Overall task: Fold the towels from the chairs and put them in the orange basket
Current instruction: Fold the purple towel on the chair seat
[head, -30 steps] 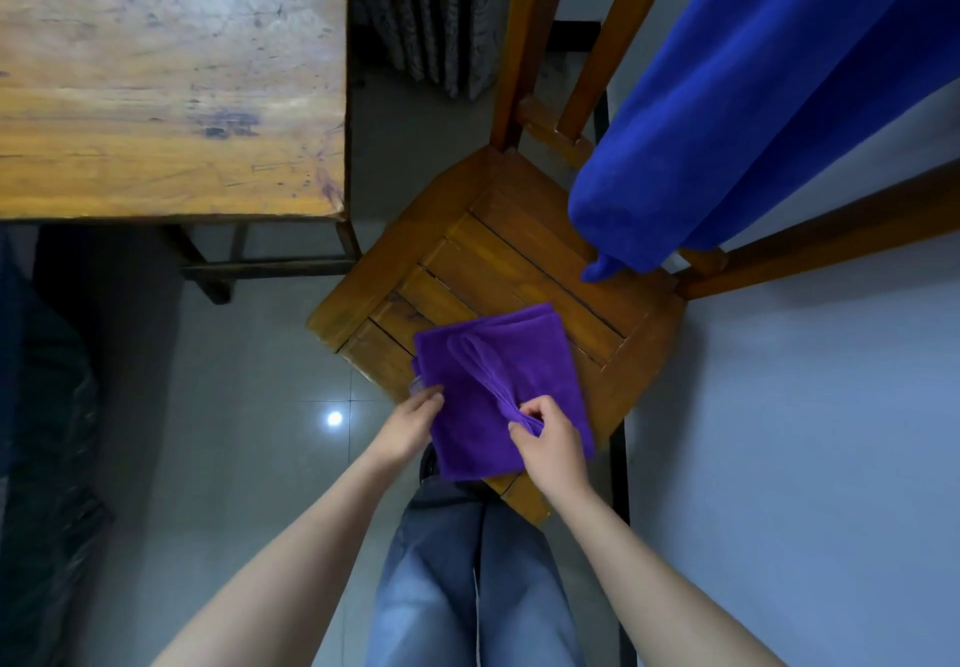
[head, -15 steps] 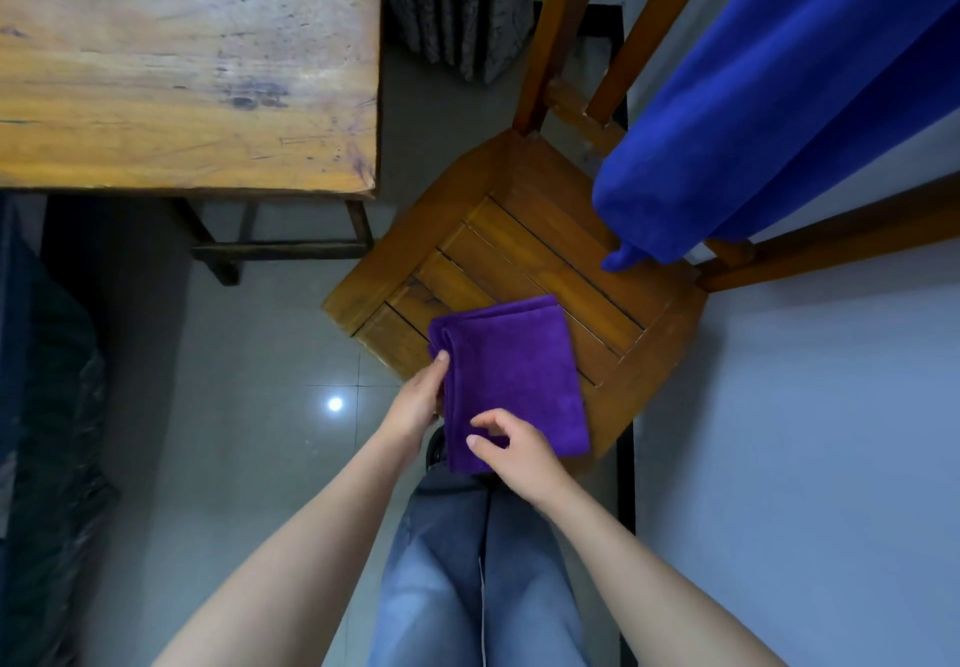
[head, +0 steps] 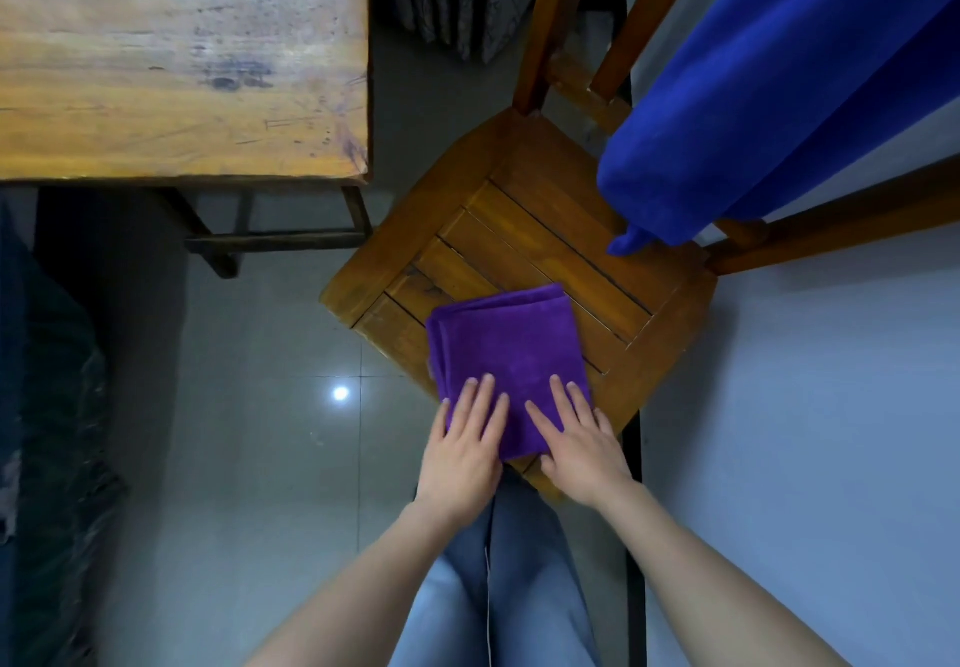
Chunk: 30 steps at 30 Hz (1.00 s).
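– Both sets of fingers (head: 483, 404) now lie straight and flat; 0.5 s ago the right hand (head: 584, 451) was curled at the near edge.
– And the left hand (head: 462, 456)?
– Pressing too, smoothing the folded purple towel (head: 511, 339) on the chair seat (head: 545, 230). Fold looks finished; the basket is out of view, and the blue towel (head: 753, 95) waits.

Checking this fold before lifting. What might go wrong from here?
The purple towel lies at the near corner of the chair seat; it might slip off once the left hand and right hand, flat on it, lift. Its layers show at the left edge; lifting one side could unfold them.
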Available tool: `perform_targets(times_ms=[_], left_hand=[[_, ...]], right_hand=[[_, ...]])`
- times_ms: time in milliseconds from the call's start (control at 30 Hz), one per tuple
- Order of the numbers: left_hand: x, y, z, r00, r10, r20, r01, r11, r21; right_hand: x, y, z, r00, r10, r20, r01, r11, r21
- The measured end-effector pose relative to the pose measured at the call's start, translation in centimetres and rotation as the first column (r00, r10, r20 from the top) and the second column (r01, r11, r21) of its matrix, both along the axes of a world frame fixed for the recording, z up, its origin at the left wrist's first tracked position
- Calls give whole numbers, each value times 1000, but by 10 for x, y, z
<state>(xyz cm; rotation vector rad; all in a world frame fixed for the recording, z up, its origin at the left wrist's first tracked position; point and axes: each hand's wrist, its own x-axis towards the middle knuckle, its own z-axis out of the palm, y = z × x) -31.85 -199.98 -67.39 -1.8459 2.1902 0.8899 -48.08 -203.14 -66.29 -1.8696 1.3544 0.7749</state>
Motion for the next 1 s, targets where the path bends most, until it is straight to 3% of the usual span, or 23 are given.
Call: perform_targets(times_ms=[100,267,367,500,667,733,800,867,1000], left_hand=[[-3,2,-2,984,-140,107,110,964,241],[-10,-19,5,985,-112,132,94,986,137],[-5,-52,0,986,-6,165,4,1000,10],[14,-72,-19,972,-24,234,-13,987,159],[19,-74,-27,961,-85,262,24,974,226],[20,-73,-27,966,-57,251,23,990,138],[20,-63,-23,977,-60,206,79,994,-82],[21,-43,-20,982,-126,137,151,971,-187],[12,8,-29,954,-272,129,288,948,-133]], right_hand=[[2,-7,4,998,61,-34,-61,998,-1],[10,-32,7,998,24,59,1,923,-385],[13,-57,-8,997,78,23,-66,940,-335],[6,-76,-27,993,120,-11,-120,965,-232],[-5,-90,-27,974,224,-22,-225,968,-111],[-7,-89,-24,975,223,8,-219,961,-168],[-13,-74,-19,969,236,68,-197,912,-360],[-25,-49,-14,956,280,88,-211,864,-458],[-47,-1,-23,908,406,101,-334,849,-408]])
